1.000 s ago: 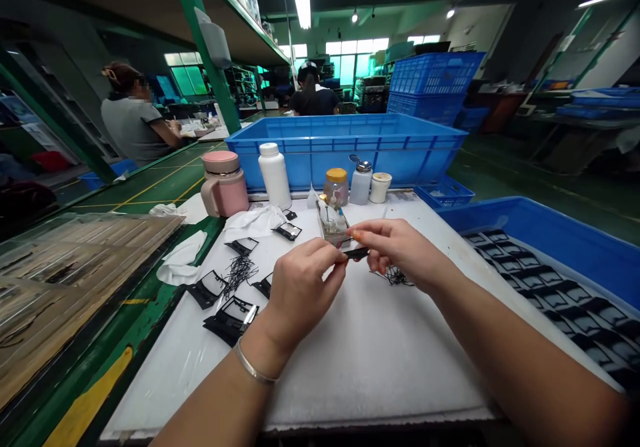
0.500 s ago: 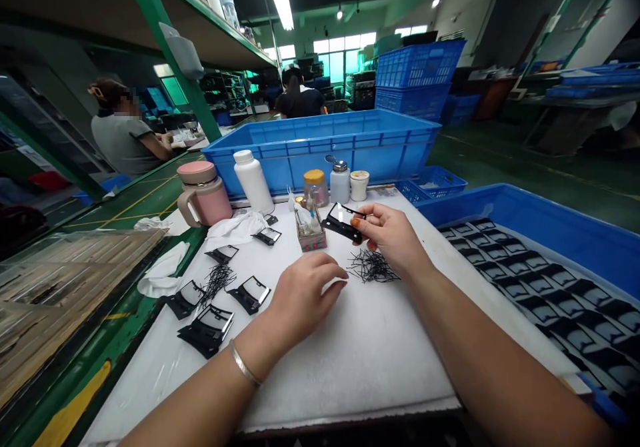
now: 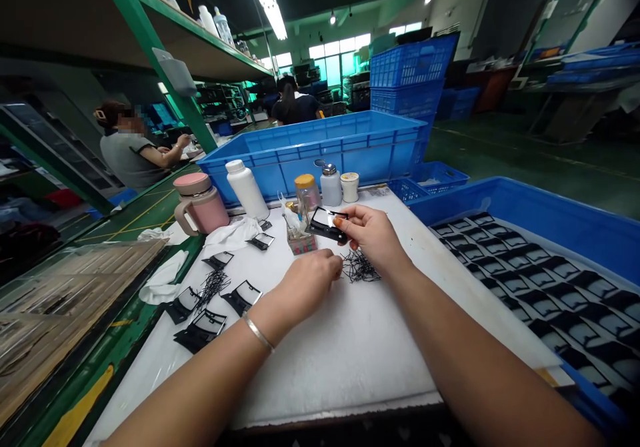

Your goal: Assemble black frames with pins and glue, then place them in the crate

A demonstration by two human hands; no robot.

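Head view: right hand (image 3: pixel 373 235) clamps black frame (image 3: pixel 325 230), long axis crosswise, dipping rightward; left hand's (image 3: pixel 309 281) grip unclear.

Left hand (image 3: pixel 309 281) shows its back uppermost; fingers (image 3: pixel 331 261) curl inward, tips partly hidden. Left wrist (image 3: pixel 264 323) and bare left forearm (image 3: pixel 200 380) lie behind them. Right hand (image 3: pixel 373 235) points leftward, thumb and fingers pinched, just beyond the left fingers; bare right forearm (image 3: pixel 465 340) slants back from them.

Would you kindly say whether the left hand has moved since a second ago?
Yes: the left hand has moved rightward relative to the yellow-lidded jar, towards a pile of black strips.
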